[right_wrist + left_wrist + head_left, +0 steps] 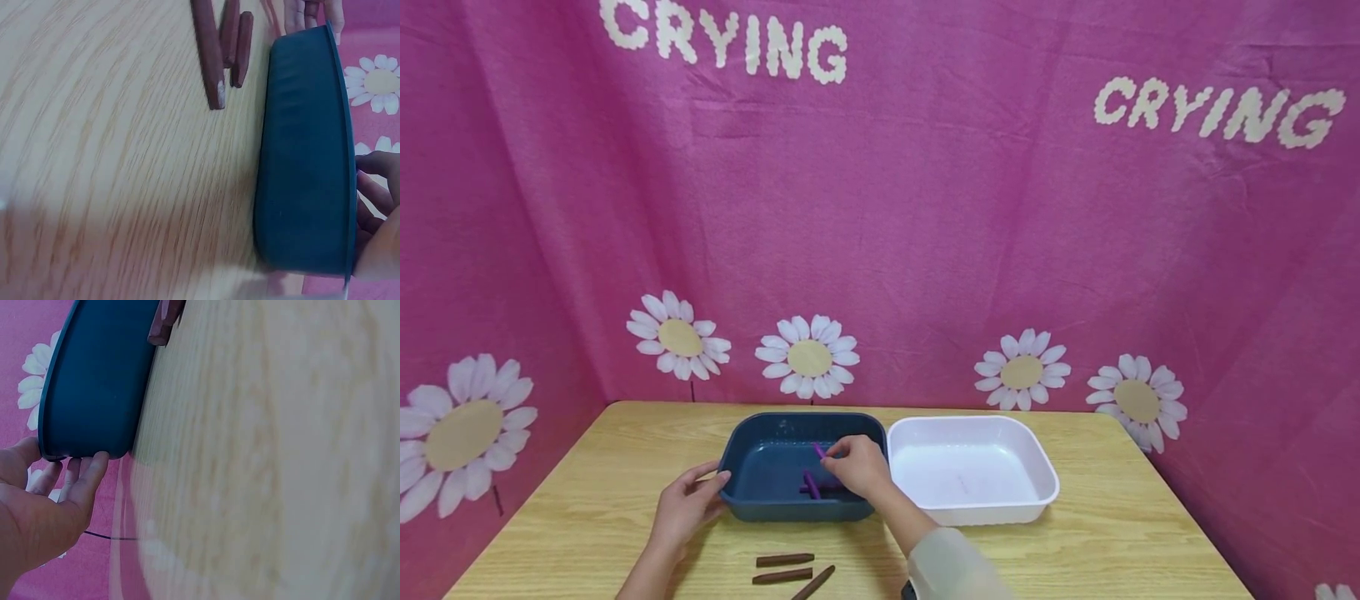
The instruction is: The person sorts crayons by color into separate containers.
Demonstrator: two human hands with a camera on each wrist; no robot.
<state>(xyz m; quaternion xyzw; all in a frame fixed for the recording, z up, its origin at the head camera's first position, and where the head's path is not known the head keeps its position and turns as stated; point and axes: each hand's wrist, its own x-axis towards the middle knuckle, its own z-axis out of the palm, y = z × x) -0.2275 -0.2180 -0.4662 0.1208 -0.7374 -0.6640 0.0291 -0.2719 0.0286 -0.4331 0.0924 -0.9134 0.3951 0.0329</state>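
1. A big pink cloth (880, 217) hung at the back and sides, with white flowers (809, 357) and the word CRYING (752, 46) on it twice.
2. The wooden table (1120, 508) stood in front of the cloth.
3. On it sat a dark blue tray (797, 512), on the left.
4. A white tray (977, 516) sat close beside it, on the right.
5. The left hand (685, 504) gripped the blue tray's left end, with its thumb at the rim and its fingertips against the outside wall.
6. The right hand (859, 468), below a pale sleeve (958, 567), was over the blue tray, well apart from the other hand. Its thumb and finger pinched a small stick.
7. Three brown sticks (785, 560) lay on the table in front of the blue tray. Two lay side by side and one slanted.
8. The pinched purple stick (818, 451) was tilted, up inside the blue tray's edges. More purple sticks (811, 485) lay crossed inside, partly hidden.
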